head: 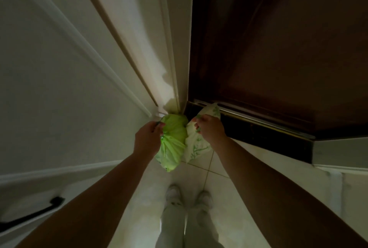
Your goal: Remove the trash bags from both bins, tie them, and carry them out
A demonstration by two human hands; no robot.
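A bright green trash bag (172, 144), gathered at its neck, hangs low in front of me. My left hand (148, 139) is shut on its gathered top. Touching its right side is a white trash bag with a green leaf print (196, 146). My right hand (211, 129) grips the top of that white bag. Both bags sit close to the floor at the corner where a white door frame meets a dark door. No bins are in view.
A dark brown wooden door (278, 48) with a metal threshold strip (258, 120) stands ahead on the right. A white door frame (171, 48) and white panelled wall lie to the left, with a black handle (31, 214) at lower left. Pale floor tiles (211, 178) lie under my white shoes (175, 194).
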